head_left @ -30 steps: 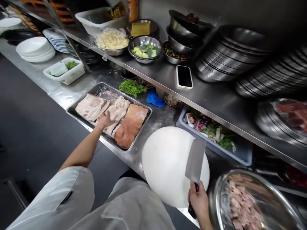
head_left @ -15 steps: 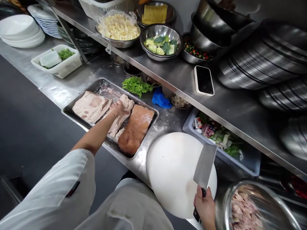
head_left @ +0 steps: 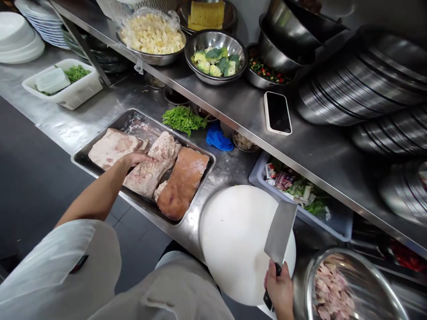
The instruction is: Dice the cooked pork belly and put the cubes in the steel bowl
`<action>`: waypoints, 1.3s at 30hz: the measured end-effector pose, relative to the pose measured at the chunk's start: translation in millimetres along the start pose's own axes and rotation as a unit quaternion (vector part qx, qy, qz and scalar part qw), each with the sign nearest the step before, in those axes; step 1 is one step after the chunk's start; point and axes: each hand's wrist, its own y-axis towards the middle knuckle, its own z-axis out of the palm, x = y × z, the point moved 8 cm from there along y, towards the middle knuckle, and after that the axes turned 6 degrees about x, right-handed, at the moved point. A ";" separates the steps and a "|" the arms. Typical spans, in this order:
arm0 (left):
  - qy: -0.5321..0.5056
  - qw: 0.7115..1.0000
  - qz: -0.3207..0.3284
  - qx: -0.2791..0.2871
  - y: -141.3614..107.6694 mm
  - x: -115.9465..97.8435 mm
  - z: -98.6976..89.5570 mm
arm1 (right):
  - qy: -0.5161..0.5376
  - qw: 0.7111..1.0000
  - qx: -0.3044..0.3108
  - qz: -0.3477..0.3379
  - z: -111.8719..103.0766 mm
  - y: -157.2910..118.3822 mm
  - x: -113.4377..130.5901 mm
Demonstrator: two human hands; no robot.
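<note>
My left hand (head_left: 138,157) reaches over a metal tray (head_left: 210,171), fingers stretched out with their tips against the middle slab of pork (head_left: 150,166). A pale slab of pork (head_left: 113,146) lies to its left. On the tray's right side is a slab with smooth tan skin (head_left: 183,182) facing up. My right hand (head_left: 280,289) is wrapped round the black handle of a cleaver (head_left: 281,231). Its broad blade is over the right part of a round white chopping board (head_left: 240,235).
Right of the board stands a metal bowl (head_left: 308,284) of cut meat. Behind are a grey-blue bin (head_left: 340,229) with scraps, a blue cloth (head_left: 219,137) and leafy greens (head_left: 183,119). The overhead shelf holds a phone (head_left: 278,113), a broccoli bowl (head_left: 216,62) and stacked metal bowls (head_left: 353,84).
My left hand has moved left from the top of the middle slab to its left side; that slab now lies broader and flatter. The view has shifted slightly. My right hand still holds the cleaver.
</note>
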 end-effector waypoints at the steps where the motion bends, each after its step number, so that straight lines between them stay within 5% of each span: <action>1: -0.034 0.999 -0.014 0.037 -4.4 6.6 3.8 | 0.003 1.000 -0.001 -0.002 0.6 -0.2 -0.2; 4: -0.145 0.980 -0.041 0.128 -19.2 18.9 15.4 | 0.003 1.000 -0.010 -0.018 0.6 -1.5 1.4; 11: -0.253 0.945 -0.101 0.178 -58.1 20.3 26.9 | 0.018 0.998 -0.017 -0.056 -3.2 -2.3 5.4; 16: -0.269 0.952 -0.109 0.099 -95.8 33.2 19.1 | 0.030 0.998 -0.002 -0.046 2.5 0.7 -5.0; 20: -0.257 0.961 -0.062 0.087 -118.4 9.2 37.0 | 0.033 0.998 -0.006 -0.056 6.7 1.9 -10.3; 24: -0.249 0.952 0.021 0.178 -139.2 -48.9 103.9 | 0.059 0.994 -0.025 -0.089 6.1 1.4 -2.9; 29: -0.160 0.926 0.081 0.333 -181.0 -118.8 245.0 | 0.166 0.979 -0.026 -0.114 -3.6 -8.1 -0.7; 34: 0.039 0.895 0.195 0.400 -224.6 -194.2 379.1 | 0.238 0.964 -0.042 -0.113 -36.2 -46.3 -51.5; 36: 0.171 0.860 0.254 0.407 -240.0 -221.9 411.6 | 0.209 0.967 -0.046 -0.136 -53.5 -67.5 -72.9; 39: 0.316 0.845 0.345 0.260 -249.5 -269.3 410.8 | 0.112 0.974 -0.028 -0.197 -72.4 -96.2 -81.0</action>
